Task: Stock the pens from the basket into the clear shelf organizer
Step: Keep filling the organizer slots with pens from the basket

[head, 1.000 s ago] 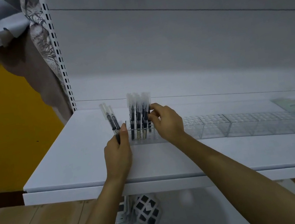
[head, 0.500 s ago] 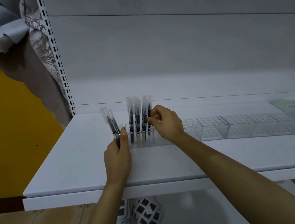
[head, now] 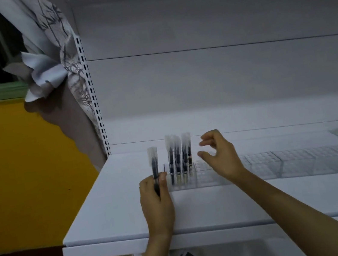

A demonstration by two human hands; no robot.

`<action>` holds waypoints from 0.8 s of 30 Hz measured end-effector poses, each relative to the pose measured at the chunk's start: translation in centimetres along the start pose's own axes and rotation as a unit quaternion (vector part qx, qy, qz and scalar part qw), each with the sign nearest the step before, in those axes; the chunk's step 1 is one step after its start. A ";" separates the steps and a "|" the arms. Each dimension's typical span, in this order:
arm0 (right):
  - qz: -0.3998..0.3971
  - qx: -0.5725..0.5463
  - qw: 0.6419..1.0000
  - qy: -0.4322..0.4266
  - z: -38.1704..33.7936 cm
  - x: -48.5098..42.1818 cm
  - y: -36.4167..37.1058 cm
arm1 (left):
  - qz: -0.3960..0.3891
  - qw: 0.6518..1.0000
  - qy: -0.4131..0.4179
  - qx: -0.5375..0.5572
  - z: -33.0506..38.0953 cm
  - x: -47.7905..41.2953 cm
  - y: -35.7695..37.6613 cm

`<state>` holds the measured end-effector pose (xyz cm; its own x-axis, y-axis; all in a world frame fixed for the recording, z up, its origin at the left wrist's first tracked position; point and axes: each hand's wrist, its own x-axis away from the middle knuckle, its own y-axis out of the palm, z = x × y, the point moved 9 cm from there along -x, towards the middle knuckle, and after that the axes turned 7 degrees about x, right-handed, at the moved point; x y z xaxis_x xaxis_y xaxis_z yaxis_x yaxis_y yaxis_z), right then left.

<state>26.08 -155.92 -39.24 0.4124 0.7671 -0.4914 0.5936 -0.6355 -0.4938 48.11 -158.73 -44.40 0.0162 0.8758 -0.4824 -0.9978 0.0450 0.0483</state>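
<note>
Head cam: I see left hand (head: 156, 200), fingers (head: 162, 177) clenched round black pens in clear sleeves (head: 154, 166), upright, just left of clear plastic grid organizer (head: 260, 163) on white shelf (head: 109, 206). Right hand (head: 220, 157) is released, fingers loosely curled, holding nothing, beside more sleeved pens (head: 179, 155) standing in organizer's left end.

both arms are bare, uncovered from the near edge to the left hand (head: 156, 200) and right hand (head: 220, 155).

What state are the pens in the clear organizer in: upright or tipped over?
Upright. The pens stand on end in the left end of the clear organizer, clear tops pointing up, close together.
</note>
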 end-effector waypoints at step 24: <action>-0.100 -0.270 0.953 0.095 -2.2 7.0 2.3 | -0.173 0.982 0.060 -0.040 0.9 1.4 3.3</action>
<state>31.92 -151.80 -42.25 0.3401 0.9031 -0.2624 0.9216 -0.3755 -0.0980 44.90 -156.88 -44.15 0.3528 0.7516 -0.5574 -0.9357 0.2883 -0.2034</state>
